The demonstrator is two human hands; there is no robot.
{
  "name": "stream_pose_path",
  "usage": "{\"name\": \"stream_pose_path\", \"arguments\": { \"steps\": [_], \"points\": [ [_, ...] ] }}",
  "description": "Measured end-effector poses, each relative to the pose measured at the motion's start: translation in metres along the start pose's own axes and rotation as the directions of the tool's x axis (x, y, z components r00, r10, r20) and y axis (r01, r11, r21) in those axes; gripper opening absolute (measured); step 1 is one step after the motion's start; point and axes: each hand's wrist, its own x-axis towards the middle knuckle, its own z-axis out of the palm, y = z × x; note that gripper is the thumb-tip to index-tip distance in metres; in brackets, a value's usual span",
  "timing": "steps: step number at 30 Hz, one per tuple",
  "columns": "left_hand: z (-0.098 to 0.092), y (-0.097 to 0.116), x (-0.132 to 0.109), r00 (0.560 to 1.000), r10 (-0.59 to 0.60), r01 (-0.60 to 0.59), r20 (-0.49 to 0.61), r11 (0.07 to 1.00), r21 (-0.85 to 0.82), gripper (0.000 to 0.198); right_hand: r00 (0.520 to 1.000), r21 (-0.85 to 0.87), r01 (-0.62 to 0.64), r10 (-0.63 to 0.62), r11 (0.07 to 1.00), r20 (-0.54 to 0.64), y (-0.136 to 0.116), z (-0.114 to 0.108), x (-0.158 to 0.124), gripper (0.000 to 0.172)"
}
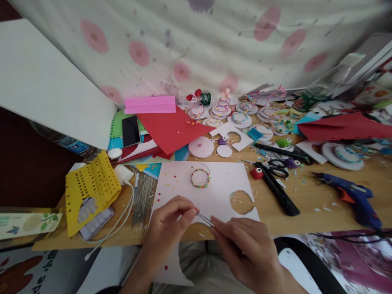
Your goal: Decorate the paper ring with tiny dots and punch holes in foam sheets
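At lower centre, your left hand (pixel 173 222) pinches thumb and forefinger closed on one end of a thin dark doubled wire (pixel 205 219); your right hand (pixel 248 245), knuckles up, pinches the other. Upper right, a clear plastic green-labelled bottle (pixel 321 87); contents unclear.

Two thin, dark wire-like strands (pixel 204 219), aslant between both hands (pixel 246 245)

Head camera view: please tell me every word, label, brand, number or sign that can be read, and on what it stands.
"de": on the printed white surface, lower left; the letters near it are unclear.
Small bottle's green label: too small to read.
Right bottle's label: too blurred.
Left bottle's blue label: too blurred.
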Motion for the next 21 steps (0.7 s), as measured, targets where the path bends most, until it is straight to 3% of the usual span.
{"name": "stream_pose_path", "arguments": {
  "steps": [5, 10, 15, 21],
  "points": [
    [0.000, -0.002, 0.001, 0.997, -0.080, 0.077, -0.010, 0.986, -0.149, 0.015, 0.999, 0.043, -0.027, 0.029, 0.999, -0.039, -0.006, -0.004, 0.005, 0.019],
    [0.004, 0.002, -0.001, 0.984, -0.135, 0.100, -0.115, 0.958, -0.268, 0.013, 0.978, 0.172, -0.199, 0.206, 0.965, -0.020, -0.013, -0.009, 0.004, 0.008],
    [0.009, 0.001, -0.007, 0.981, -0.152, 0.117, -0.118, 0.959, -0.258, 0.012, 0.920, 0.280, -0.385, 0.391, 0.880, 0.035, -0.016, -0.008, 0.004, 0.005],
    [0.008, -0.003, -0.011, 0.988, -0.116, 0.093, -0.101, 0.974, -0.205, 0.013, 0.888, 0.332, -0.446, 0.458, 0.831, 0.046, -0.019, -0.009, 0.008, 0.012]
  ]
}}
